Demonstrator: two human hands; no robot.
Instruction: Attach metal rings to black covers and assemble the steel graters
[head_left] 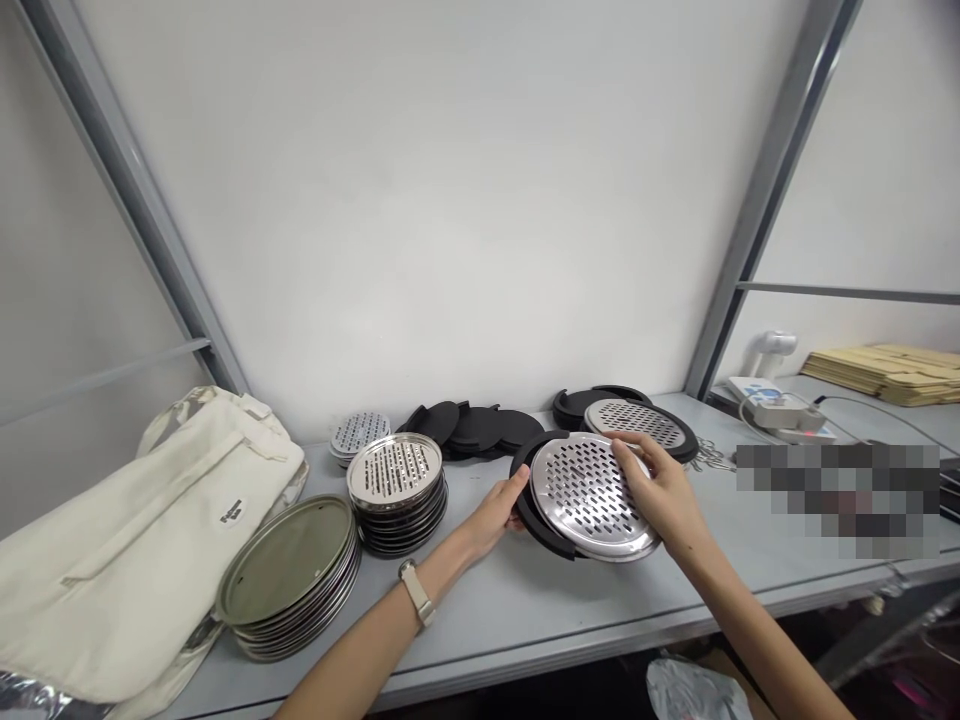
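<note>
Grey worktop (480,610), flat, raised front edge. On it, left to right: cream bag (157,530); stack of olive-topped round plates (292,560); just beside, slotted silver-topped stack (396,470), smaller slotted stack (360,433) behind; black discs (476,428) along back; right end, white device (780,402), yellowish flat cardboard pile (885,372).

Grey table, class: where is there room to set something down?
Bare table shows between the held disc and the front edge, and just right of the right hand. Crowded: left, with bag and olive stack; back, with black discs.
</note>
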